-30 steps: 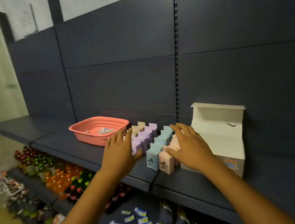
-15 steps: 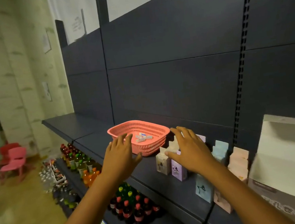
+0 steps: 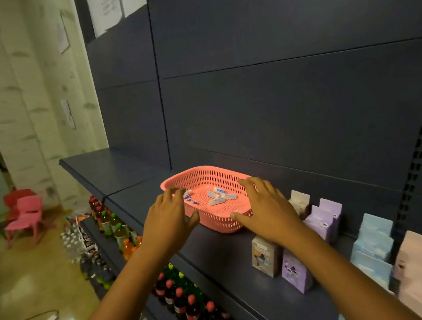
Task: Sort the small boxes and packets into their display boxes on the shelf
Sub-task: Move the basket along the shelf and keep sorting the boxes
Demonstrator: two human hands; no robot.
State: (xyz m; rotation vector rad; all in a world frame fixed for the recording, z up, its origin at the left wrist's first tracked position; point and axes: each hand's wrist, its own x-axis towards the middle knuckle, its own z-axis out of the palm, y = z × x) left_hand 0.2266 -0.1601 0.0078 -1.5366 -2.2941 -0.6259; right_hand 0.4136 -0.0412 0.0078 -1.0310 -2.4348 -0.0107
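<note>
As both hands flank pink basket [image 3: 208, 178], left hand [image 3: 168, 219] at 9 o'clock, right hand [image 3: 266, 210] at 3 o'clock, fingers spread, holding nothing; step: reaching for basket; next: grip its rims, white packets [image 3: 219, 196] inside.

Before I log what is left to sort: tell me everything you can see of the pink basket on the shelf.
The pink basket looks like plastic: a shallow rectangular tray with rounded corners, slotted walls and a perforated floor. It sits upright on the dark shelf, left of the rows of small boxes. A few small white packets lie loose inside. The left hand and right hand, fingers spread, flank its near corners; whether they touch it is unclear.
</note>
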